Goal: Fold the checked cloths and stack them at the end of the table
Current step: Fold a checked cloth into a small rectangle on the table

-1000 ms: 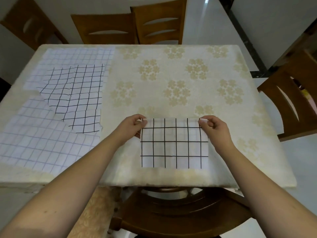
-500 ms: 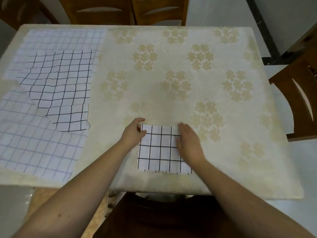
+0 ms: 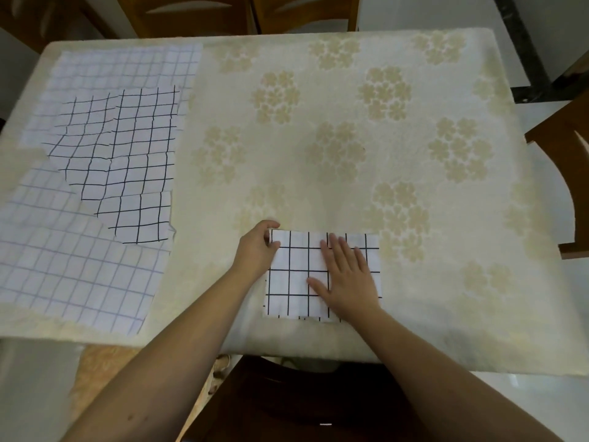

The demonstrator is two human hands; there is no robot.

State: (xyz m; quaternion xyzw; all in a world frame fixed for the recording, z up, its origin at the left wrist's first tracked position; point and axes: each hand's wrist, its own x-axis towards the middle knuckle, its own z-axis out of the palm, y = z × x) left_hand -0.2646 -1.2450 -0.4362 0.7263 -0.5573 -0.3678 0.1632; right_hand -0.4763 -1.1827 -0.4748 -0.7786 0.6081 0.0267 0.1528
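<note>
A folded white cloth with a black grid (image 3: 296, 275) lies near the table's front edge. My right hand (image 3: 345, 279) lies flat on it with fingers spread, pressing its middle and right part. My left hand (image 3: 258, 250) holds the cloth's far left corner, thumb on top and fingers curled at the edge. On the left of the table a black-checked cloth (image 3: 121, 161) lies unfolded and crumpled over pale blue-checked cloths (image 3: 73, 272).
The table (image 3: 350, 138) carries a cream covering with a flower pattern. Wooden chairs stand behind it (image 3: 191, 14), at the right (image 3: 564, 173) and below the front edge (image 3: 302, 403). Another pale checked cloth (image 3: 127, 68) lies at the far left.
My right hand let go of the far right corner and moved onto the cloth, sliding flat across it toward the right. My left hand stays at the far left corner.
</note>
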